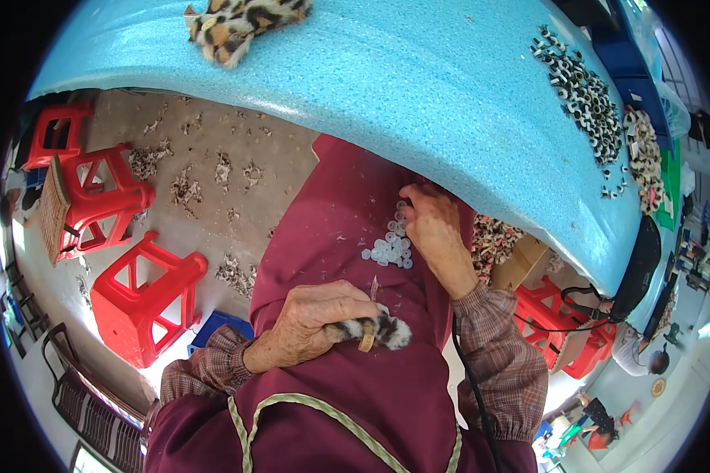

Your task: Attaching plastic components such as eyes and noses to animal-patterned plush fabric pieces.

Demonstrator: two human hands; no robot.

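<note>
My left hand (317, 314) is closed around a small calico plush piece (385, 325) in white, black and tan fur, low over my lap. A tan band or tag (367, 341) shows on the piece, and a thin clear strip sticks up from it. On my maroon apron (315, 213) lies a loose pile of small translucent round plastic discs (386, 251). At the pile's far right edge is my right hand (432, 223), its fingers curled in together by the uppermost discs. Whatever those fingertips grip is hidden.
A blue speckled table (386, 79) curves across ahead, bearing more calico fur pieces (248, 24) and a heap of black-and-white parts (584, 98). Red stools (146, 296) stand at left. Scraps (185, 189) litter the floor; a cardboard box (521, 264) sits beyond my right arm.
</note>
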